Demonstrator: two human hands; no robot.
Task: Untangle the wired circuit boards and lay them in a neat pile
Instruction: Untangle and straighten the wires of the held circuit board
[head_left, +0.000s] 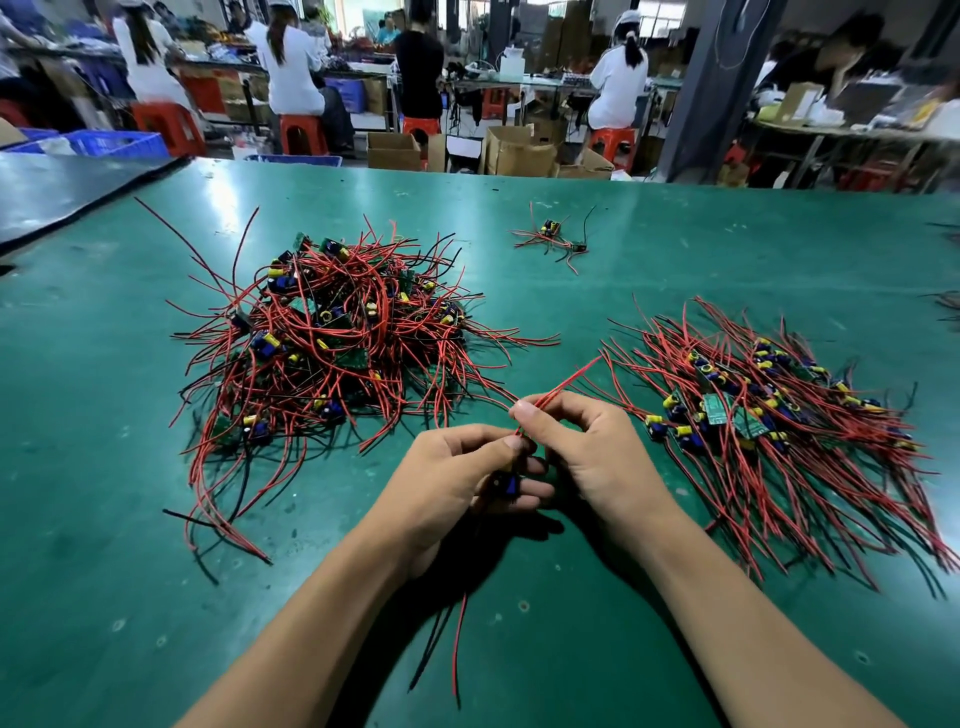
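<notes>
just left of the neat pile (769, 410), the left hand (457, 467) grips one circuit board (508, 484) and the right hand (597, 452) pinches its red wires (566, 379). likely risk: those leads point at the pile and could snag it, dragging laid boards askew.

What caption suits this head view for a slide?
Left hand and right hand hold one wired circuit board over the green table, between a tangled heap and a neater pile.

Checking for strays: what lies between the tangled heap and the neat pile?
Head view: left hand and right hand holding one wired board; elsewhere green table with wire ends.
</notes>
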